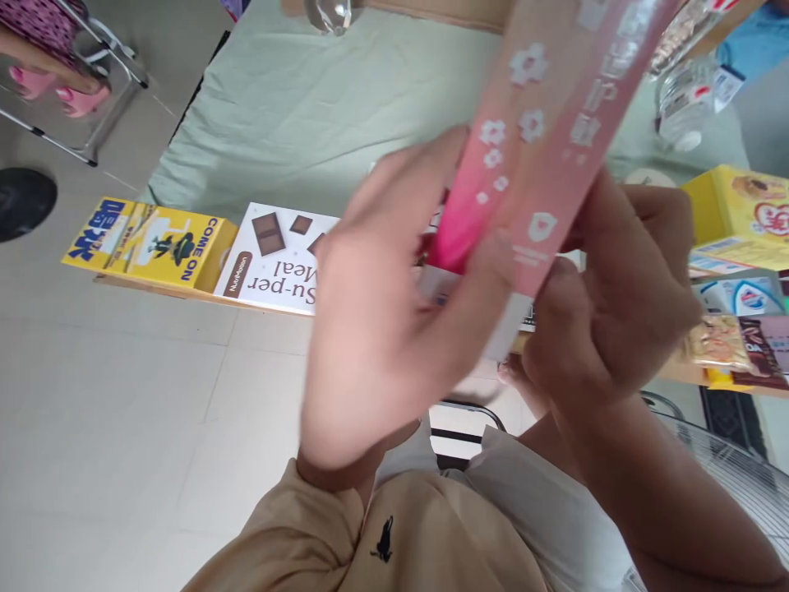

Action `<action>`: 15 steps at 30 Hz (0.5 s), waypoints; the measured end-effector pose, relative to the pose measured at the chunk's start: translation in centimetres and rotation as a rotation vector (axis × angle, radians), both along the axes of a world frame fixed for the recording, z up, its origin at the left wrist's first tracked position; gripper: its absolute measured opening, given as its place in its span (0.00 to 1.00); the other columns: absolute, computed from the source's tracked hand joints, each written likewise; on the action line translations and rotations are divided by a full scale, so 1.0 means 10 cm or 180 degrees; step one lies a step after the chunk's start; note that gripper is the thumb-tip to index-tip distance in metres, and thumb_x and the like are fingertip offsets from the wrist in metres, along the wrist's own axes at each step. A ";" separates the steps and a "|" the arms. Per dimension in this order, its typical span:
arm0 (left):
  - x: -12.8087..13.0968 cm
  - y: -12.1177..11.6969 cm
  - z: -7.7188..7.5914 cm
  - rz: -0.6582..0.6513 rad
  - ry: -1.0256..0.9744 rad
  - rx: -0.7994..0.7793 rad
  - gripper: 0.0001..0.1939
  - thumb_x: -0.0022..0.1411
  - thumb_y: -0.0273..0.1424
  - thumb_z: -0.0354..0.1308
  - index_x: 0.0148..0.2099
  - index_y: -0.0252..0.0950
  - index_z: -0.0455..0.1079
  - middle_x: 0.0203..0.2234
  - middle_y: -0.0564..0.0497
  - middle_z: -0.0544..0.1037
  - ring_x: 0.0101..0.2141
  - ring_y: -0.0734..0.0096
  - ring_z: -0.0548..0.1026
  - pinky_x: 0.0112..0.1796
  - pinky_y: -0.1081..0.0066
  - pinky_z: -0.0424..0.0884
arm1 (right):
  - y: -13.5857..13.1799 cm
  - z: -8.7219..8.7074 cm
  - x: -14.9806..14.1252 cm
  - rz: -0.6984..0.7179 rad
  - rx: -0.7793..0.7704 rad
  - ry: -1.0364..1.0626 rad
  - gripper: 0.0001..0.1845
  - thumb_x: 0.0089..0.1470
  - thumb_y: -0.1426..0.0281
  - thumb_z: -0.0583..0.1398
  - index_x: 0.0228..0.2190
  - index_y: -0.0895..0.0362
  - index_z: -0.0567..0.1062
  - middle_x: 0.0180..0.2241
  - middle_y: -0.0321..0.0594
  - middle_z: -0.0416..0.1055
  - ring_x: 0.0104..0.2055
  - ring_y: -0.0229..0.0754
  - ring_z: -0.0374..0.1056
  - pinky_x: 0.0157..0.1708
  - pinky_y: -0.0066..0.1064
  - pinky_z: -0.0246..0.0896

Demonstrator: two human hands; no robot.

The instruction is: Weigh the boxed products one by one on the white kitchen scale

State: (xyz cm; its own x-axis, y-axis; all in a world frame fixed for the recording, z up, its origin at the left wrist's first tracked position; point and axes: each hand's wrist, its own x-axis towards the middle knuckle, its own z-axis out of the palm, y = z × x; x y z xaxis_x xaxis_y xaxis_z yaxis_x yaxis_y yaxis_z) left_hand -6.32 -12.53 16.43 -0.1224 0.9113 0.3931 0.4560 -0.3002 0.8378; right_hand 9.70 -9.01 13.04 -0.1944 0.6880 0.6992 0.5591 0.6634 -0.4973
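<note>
A long pink carton (523,164) with white flowers and white lettering slants up and away, close to the camera. My left hand (388,312) wraps its left side, thumb lying across the near end. On the right, my right hand (616,304) has its fingers curled against the carton's lower right edge. A white flap (509,325) sticks out at the carton's near end, between the hands. Both hands are slightly blurred, and some fingertips are hidden behind the carton. Behind my left hand lies a white Su-per Meal box (271,263), partly covered.
A yellow box (160,247) sits at the left of the table's front edge. The green cloth (308,107) covers the table. To the right are a yellow box (740,205), snack packets (718,341) and a clear bottle (684,107). A person's feet (80,94) show upper left.
</note>
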 end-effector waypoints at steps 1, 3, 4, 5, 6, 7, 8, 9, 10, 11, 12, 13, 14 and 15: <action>-0.17 -0.03 -0.01 0.0000 -0.0096 0.0040 0.18 0.71 0.34 0.60 0.61 0.38 0.75 0.54 0.49 0.81 0.51 0.59 0.80 0.48 0.59 0.81 | 0.03 0.05 -0.10 0.0194 0.0040 -0.0173 0.26 0.64 0.69 0.55 0.61 0.45 0.75 0.43 0.44 0.73 0.47 0.48 0.72 0.49 0.49 0.75; -0.51 -0.09 -0.05 0.0124 -0.0306 0.0143 0.20 0.67 0.34 0.64 0.60 0.39 0.78 0.52 0.49 0.83 0.47 0.55 0.81 0.42 0.57 0.81 | 0.14 0.12 -0.29 0.0562 0.0038 -0.0552 0.22 0.61 0.69 0.57 0.55 0.49 0.78 0.43 0.43 0.74 0.45 0.45 0.72 0.44 0.46 0.76; -0.66 -0.12 -0.09 0.0309 -0.0401 0.0180 0.20 0.64 0.34 0.66 0.57 0.40 0.80 0.51 0.50 0.83 0.46 0.53 0.82 0.41 0.57 0.80 | 0.21 0.15 -0.38 0.0754 -0.0004 -0.0747 0.19 0.59 0.70 0.58 0.51 0.49 0.78 0.43 0.42 0.74 0.45 0.45 0.72 0.44 0.45 0.76; -0.80 -0.16 -0.12 0.0533 -0.0493 0.0179 0.19 0.61 0.35 0.69 0.55 0.42 0.82 0.49 0.50 0.84 0.46 0.52 0.81 0.43 0.56 0.80 | 0.29 0.16 -0.46 0.0929 -0.0061 -0.0889 0.18 0.58 0.71 0.59 0.49 0.49 0.77 0.45 0.40 0.75 0.47 0.45 0.73 0.44 0.44 0.76; -0.92 -0.20 -0.16 0.0768 -0.0591 0.0134 0.19 0.59 0.36 0.71 0.53 0.42 0.83 0.47 0.50 0.84 0.46 0.50 0.81 0.45 0.54 0.79 | 0.38 0.18 -0.55 0.1119 -0.0109 -0.0988 0.17 0.56 0.72 0.60 0.48 0.49 0.77 0.47 0.39 0.76 0.50 0.45 0.73 0.46 0.44 0.76; -1.02 -0.24 -0.19 0.0988 -0.0684 0.0079 0.18 0.57 0.36 0.72 0.51 0.42 0.83 0.45 0.50 0.84 0.45 0.50 0.80 0.46 0.53 0.78 | 0.47 0.19 -0.63 0.1259 -0.0240 -0.1083 0.18 0.56 0.73 0.61 0.48 0.50 0.76 0.50 0.38 0.76 0.54 0.46 0.72 0.50 0.45 0.75; -1.10 -0.27 -0.22 0.1098 -0.0734 -0.0017 0.17 0.57 0.36 0.71 0.50 0.43 0.83 0.43 0.50 0.84 0.45 0.50 0.80 0.45 0.54 0.78 | 0.55 0.19 -0.71 0.1351 -0.0322 -0.1146 0.18 0.56 0.72 0.61 0.49 0.51 0.75 0.51 0.37 0.75 0.57 0.46 0.71 0.53 0.46 0.73; -1.17 -0.29 -0.24 0.1144 -0.0758 -0.0132 0.15 0.58 0.34 0.70 0.49 0.44 0.83 0.42 0.51 0.83 0.43 0.52 0.80 0.42 0.55 0.77 | 0.63 0.20 -0.79 0.1375 -0.0384 -0.1215 0.18 0.57 0.72 0.61 0.50 0.52 0.74 0.52 0.36 0.75 0.59 0.45 0.70 0.56 0.46 0.72; -1.22 -0.30 -0.26 0.1148 -0.0757 -0.0198 0.13 0.60 0.31 0.67 0.48 0.44 0.84 0.39 0.51 0.83 0.40 0.55 0.80 0.37 0.58 0.76 | 0.70 0.20 -0.86 0.1325 -0.0439 -0.1286 0.18 0.59 0.71 0.61 0.51 0.53 0.74 0.53 0.35 0.74 0.60 0.44 0.69 0.57 0.46 0.70; -1.27 -0.30 -0.28 0.1117 -0.0726 -0.0230 0.13 0.61 0.29 0.65 0.47 0.44 0.84 0.37 0.51 0.83 0.37 0.58 0.79 0.33 0.60 0.73 | 0.76 0.21 -0.94 0.1238 -0.0469 -0.1362 0.18 0.60 0.71 0.60 0.52 0.53 0.73 0.54 0.34 0.74 0.60 0.44 0.69 0.58 0.45 0.68; -1.31 -0.29 -0.31 0.1062 -0.0660 -0.0261 0.13 0.62 0.26 0.63 0.46 0.43 0.84 0.35 0.52 0.83 0.35 0.61 0.78 0.30 0.62 0.70 | 0.82 0.20 -1.00 0.1136 -0.0522 -0.1455 0.18 0.60 0.71 0.60 0.52 0.54 0.73 0.54 0.33 0.74 0.60 0.43 0.69 0.59 0.45 0.67; -1.35 -0.26 -0.34 0.1022 -0.0601 -0.0263 0.13 0.62 0.25 0.61 0.45 0.42 0.84 0.33 0.52 0.82 0.33 0.64 0.78 0.30 0.64 0.70 | 0.87 0.19 -1.06 0.1046 -0.0590 -0.1555 0.19 0.60 0.72 0.60 0.53 0.54 0.73 0.55 0.33 0.74 0.60 0.44 0.68 0.59 0.45 0.66; -1.38 -0.23 -0.38 0.0973 -0.0574 -0.0286 0.13 0.63 0.24 0.60 0.44 0.41 0.84 0.31 0.52 0.82 0.32 0.66 0.78 0.31 0.65 0.71 | 0.93 0.18 -1.11 0.0986 -0.0689 -0.1651 0.20 0.59 0.72 0.61 0.53 0.54 0.74 0.55 0.33 0.74 0.60 0.44 0.69 0.60 0.46 0.64; -1.40 -0.20 -0.42 0.0907 -0.0588 -0.0274 0.13 0.63 0.24 0.59 0.43 0.40 0.84 0.30 0.52 0.82 0.32 0.67 0.78 0.33 0.65 0.72 | 0.98 0.15 -1.16 0.0971 -0.0816 -0.1730 0.21 0.57 0.72 0.63 0.53 0.54 0.74 0.53 0.34 0.75 0.58 0.44 0.69 0.60 0.47 0.63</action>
State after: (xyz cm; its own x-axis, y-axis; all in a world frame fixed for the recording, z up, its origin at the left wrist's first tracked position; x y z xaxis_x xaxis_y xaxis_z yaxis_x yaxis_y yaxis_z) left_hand -20.36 -14.52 12.23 -0.4386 0.8591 0.2637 0.3497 -0.1071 0.9307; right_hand -1.87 0.83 14.54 -0.6845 0.6777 0.2688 0.5807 0.7297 -0.3609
